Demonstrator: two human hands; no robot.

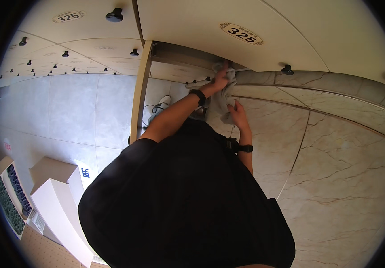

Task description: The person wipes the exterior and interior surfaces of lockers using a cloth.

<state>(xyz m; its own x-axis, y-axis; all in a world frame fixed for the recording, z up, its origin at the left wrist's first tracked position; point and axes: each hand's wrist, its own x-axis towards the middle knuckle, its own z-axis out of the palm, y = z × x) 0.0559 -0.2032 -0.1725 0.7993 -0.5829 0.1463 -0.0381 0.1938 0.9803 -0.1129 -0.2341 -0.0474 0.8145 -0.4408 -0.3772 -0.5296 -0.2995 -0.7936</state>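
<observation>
A grey cloth [223, 102] hangs crumpled at the right end of an open low locker compartment [179, 58]. My left hand [220, 78] grips the upper part of the cloth inside the compartment's opening, its fingertips partly hidden. Lower down and to the right, my right hand [238, 114] has its fingers closed on the same cloth. The open locker door [143, 94] stands edge-on left of my left forearm.
Cream lockers with black knobs [268, 27] run across the top. My shoe [160, 105] is beside the door on grey floor tiles [71, 107]. White boxy units [56, 210] and trays of dark items [13, 198] are at lower left. Marble-patterned tiles [335, 178] lie right.
</observation>
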